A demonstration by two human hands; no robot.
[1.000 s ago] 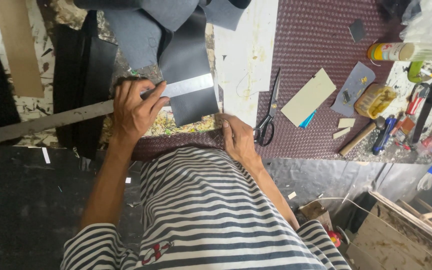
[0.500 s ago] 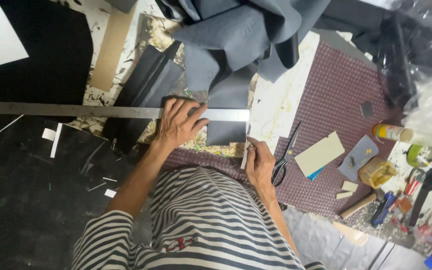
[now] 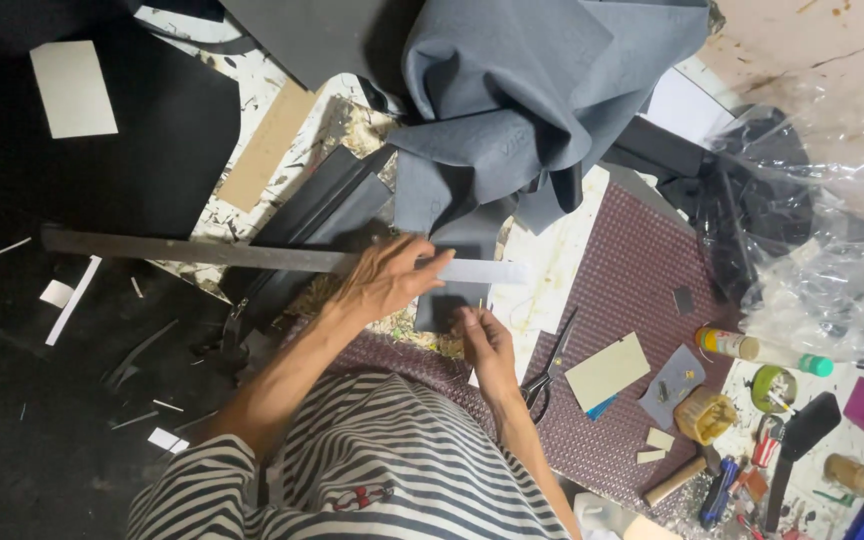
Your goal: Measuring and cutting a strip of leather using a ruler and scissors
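Left hand [image 3: 387, 280] lies flat, fingers spread, pressing down on a long metal ruler [image 3: 252, 256] that runs across the bench from the left edge toward the middle. Under the ruler's right end sits a small dark grey leather piece [image 3: 449, 300], just below the big heap of grey leather [image 3: 532, 110]. Right hand [image 3: 485, 345] is closed around a thin tool, blade or pen, too small to tell, with its tip at the lower edge of the ruler on the leather piece. Both hands are close together, left above right. To the right, on a maroon mat [image 3: 632, 270], black scissors [image 3: 549, 370] lie just beside the right wrist, then a cream card [image 3: 607, 371]. Farther right: a glue bottle [image 3: 762, 352], a yellow jar [image 3: 705, 414], crumpled clear plastic [image 3: 832, 250]. Striped shirt [image 3: 352, 470] fills the bottom.
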